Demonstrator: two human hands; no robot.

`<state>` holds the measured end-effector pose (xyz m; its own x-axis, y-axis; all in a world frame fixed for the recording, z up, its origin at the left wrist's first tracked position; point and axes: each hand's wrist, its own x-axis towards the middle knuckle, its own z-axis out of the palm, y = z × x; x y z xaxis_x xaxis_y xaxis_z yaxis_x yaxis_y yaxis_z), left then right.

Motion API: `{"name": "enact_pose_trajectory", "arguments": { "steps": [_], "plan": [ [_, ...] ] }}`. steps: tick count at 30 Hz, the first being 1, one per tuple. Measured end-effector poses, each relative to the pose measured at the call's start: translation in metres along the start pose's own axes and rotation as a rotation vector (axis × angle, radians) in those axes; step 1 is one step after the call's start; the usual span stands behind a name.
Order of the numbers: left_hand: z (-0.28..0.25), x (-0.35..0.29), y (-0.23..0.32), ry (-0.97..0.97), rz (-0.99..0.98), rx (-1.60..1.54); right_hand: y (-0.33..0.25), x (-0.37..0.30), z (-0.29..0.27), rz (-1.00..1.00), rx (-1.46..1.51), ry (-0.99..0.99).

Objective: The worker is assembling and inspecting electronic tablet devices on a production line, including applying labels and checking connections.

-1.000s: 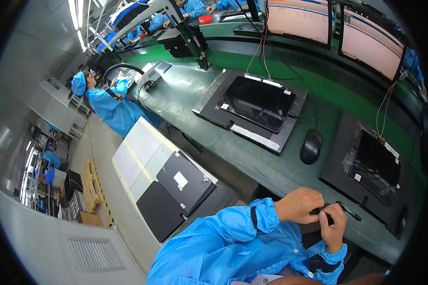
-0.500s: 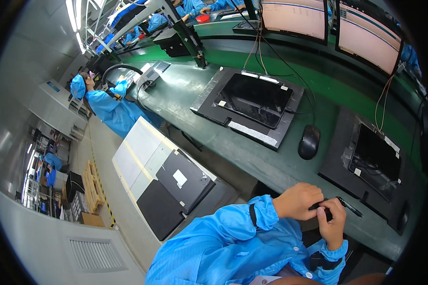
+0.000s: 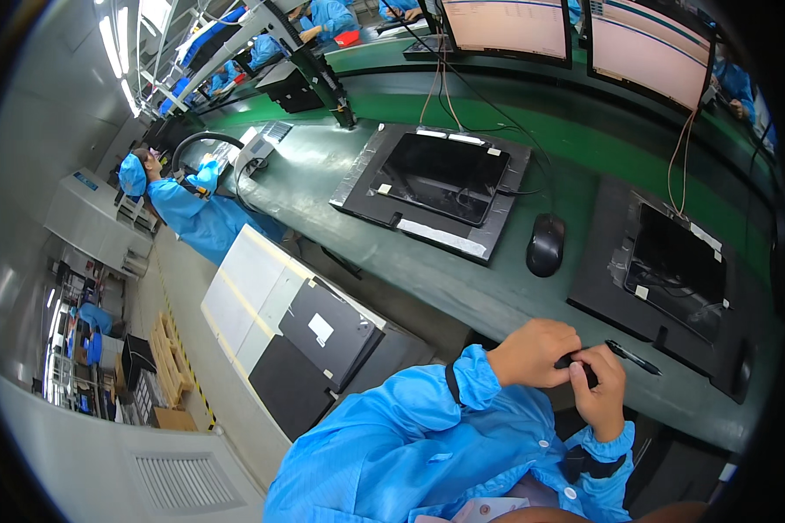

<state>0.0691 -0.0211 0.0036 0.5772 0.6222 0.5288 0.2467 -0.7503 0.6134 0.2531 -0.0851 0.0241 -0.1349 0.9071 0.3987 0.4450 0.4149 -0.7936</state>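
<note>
My left hand (image 3: 536, 353) and my right hand (image 3: 600, 388) meet in front of my body near the front edge of the green bench. A small black object (image 3: 588, 375) shows between them; its kind cannot be made out. The left fingers are curled, and the right thumb and fingers close round the black object. Just beyond the right hand a black pen (image 3: 634, 357) lies on the bench. Farther right, a dark tablet (image 3: 679, 270) rests on a black board. Another tablet (image 3: 443, 177) sits on a similar board left of the black mouse (image 3: 545, 245).
Two monitors (image 3: 510, 30) stand along the back, with cables hanging down. At left, a low cart (image 3: 244, 283) carries dark flat panels (image 3: 327, 331). A person in blue (image 3: 187, 209) works farther along the bench (image 3: 323, 200). A second mouse (image 3: 741, 370) lies at far right.
The whole view has shifted slightly, moving the bench items left and up. My hands remain together round the small black object, with a slight change in finger pose.
</note>
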Motion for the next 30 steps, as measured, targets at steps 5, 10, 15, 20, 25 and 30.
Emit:
{"name": "enact_pose_trajectory", "arguments": {
  "steps": [5, 10, 15, 20, 25, 30],
  "plan": [
    [0.002, -0.003, -0.002, -0.002, 0.037, 0.047, 0.002, -0.002, -0.001, 0.005, 0.012, -0.007],
    [0.001, -0.003, -0.001, 0.012, 0.036, 0.059, 0.001, -0.001, -0.002, 0.002, 0.026, -0.035],
    [0.001, -0.002, 0.002, 0.014, 0.042, 0.064, 0.001, -0.003, -0.003, 0.006, -0.007, -0.041],
    [0.004, -0.001, -0.001, 0.010, 0.016, 0.040, 0.003, -0.001, -0.003, -0.032, -0.008, -0.022],
    [0.001, -0.002, -0.001, 0.001, 0.020, 0.047, 0.000, -0.004, -0.002, -0.029, 0.005, -0.019],
    [0.000, -0.002, -0.001, 0.036, 0.042, 0.019, 0.009, -0.011, 0.001, 0.147, 0.098, 0.049]
  ]
}}
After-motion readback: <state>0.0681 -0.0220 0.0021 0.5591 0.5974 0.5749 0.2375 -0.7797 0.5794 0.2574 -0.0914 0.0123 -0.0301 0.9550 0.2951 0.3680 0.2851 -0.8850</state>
